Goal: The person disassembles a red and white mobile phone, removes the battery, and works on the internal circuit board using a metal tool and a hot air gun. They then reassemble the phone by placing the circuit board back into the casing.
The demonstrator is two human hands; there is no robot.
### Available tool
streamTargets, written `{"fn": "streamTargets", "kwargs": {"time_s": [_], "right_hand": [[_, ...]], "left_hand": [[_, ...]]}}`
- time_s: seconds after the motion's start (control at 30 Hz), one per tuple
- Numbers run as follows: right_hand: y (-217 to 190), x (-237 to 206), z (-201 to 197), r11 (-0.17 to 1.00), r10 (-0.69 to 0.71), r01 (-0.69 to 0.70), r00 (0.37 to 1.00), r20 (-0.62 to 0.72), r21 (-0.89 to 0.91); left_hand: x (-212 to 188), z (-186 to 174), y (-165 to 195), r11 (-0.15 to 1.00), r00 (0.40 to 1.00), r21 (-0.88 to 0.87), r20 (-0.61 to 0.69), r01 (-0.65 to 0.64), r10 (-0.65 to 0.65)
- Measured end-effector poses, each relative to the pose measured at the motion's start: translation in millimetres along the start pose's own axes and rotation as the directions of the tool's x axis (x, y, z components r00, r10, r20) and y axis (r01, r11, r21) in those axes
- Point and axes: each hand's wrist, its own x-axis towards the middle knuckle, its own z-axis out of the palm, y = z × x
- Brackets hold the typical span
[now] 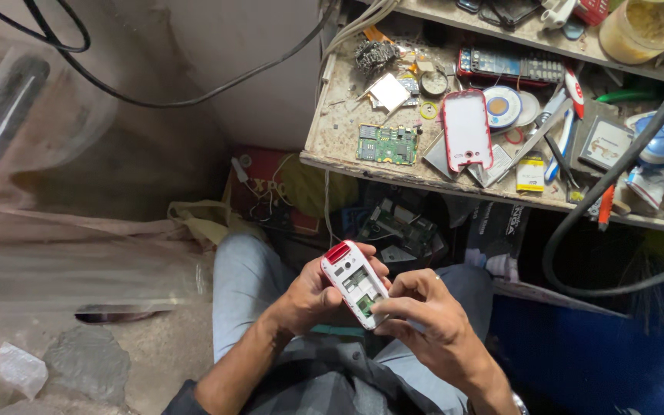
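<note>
Right hand [424, 319] fingertips on phone [355, 283], left hand [313, 296] cradling.

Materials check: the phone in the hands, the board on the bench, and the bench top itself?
Phone: likely moulded plastic, white with a glossy red edge; back is open, held by left hand and right hand.
Board: green circuit board, probably laminate, with metal parts.
Bench top: unclear; pale, worn and stained, maybe painted wood.

Red-and-white phone [354, 282], green circuit board [386, 144], red-rimmed white cover [466, 129], yellow battery [531, 172]
</note>
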Motion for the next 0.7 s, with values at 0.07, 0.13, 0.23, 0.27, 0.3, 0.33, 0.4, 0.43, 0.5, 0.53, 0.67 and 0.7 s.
{"fn": "streamTargets", "kwargs": {"time_s": [0.07, 0.13, 0.23, 0.27, 0.3, 0.33, 0.4, 0.43, 0.5, 0.53, 0.67, 0.7], "right_hand": [[0.8, -1.1, 1.1, 0.996, 0.019, -0.019, 1.0, 0.008, 0.092], [1.8, -2.2, 3.1, 0.991, 0.012, -0.013, 1.0, 0.005, 0.13], [2.8, -2.4, 6.2, 0.995, -0.021, 0.021, 1.0, -0.004, 0.1], [2.7, -3.3, 6.4, 0.996, -0.021, 0.021, 1.0, 0.001, 0.086], [2.6, -3.5, 7.2, 0.997, -0.021, 0.02, 1.0, 0.006, 0.072], [2.7, -3.7, 8.2, 0.998, -0.039, 0.039, 0.999, -0.008, 0.043], [3.3, -4.3, 10.1, 0.997, -0.077, 0.077, 0.996, -0.036, -0.017], [3.9, -4.3, 10.9, 0.997, -0.075, 0.075, 0.997, -0.032, -0.001], [5.9, -5.5, 12.2, 0.997, -0.07, 0.071, 0.997, -0.022, 0.033], [7.3, -6.3, 12.6, 0.996, -0.07, 0.071, 0.997, -0.02, 0.056], [13.0, -10.9, 14.4, 0.991, -0.083, 0.084, 0.996, -0.014, 0.1], [14.2, -11.8, 15.3, 0.991, -0.089, 0.09, 0.996, -0.014, 0.099]], "left_hand": [[-0.9, -2.5, 2.8, 1.0, 1.0, 0.016, 0.022, -0.004, 0.004], [-2.3, -3.7, 4.0, 1.0, 0.999, 0.027, 0.034, -0.002, 0.001], [-3.3, -5.6, 5.3, 0.999, 0.999, 0.042, 0.034, 0.001, -0.002], [-3.6, -5.5, 5.0, 0.999, 0.999, 0.048, 0.032, -0.004, 0.003], [-3.8, -5.7, 5.1, 0.998, 1.0, 0.054, 0.03, -0.009, 0.008], [-3.8, -5.5, 5.1, 0.998, 1.0, 0.056, 0.03, -0.006, 0.005], [-3.2, -4.4, 5.0, 0.998, 1.0, 0.06, 0.03, -0.002, 0.0], [-3.2, -4.1, 6.3, 0.998, 1.0, 0.063, 0.029, 0.007, -0.008], [-3.4, -2.7, 8.8, 0.997, 0.999, 0.07, 0.022, 0.023, -0.024], [-3.1, -1.7, 10.2, 0.995, 0.999, 0.094, 0.026, 0.023, -0.026], [-3.0, 3.5, 15.1, 0.994, 0.999, 0.104, 0.035, 0.034, -0.038], [-3.3, 4.6, 16.4, 0.996, 0.998, 0.084, 0.035, 0.039, -0.042]]}}
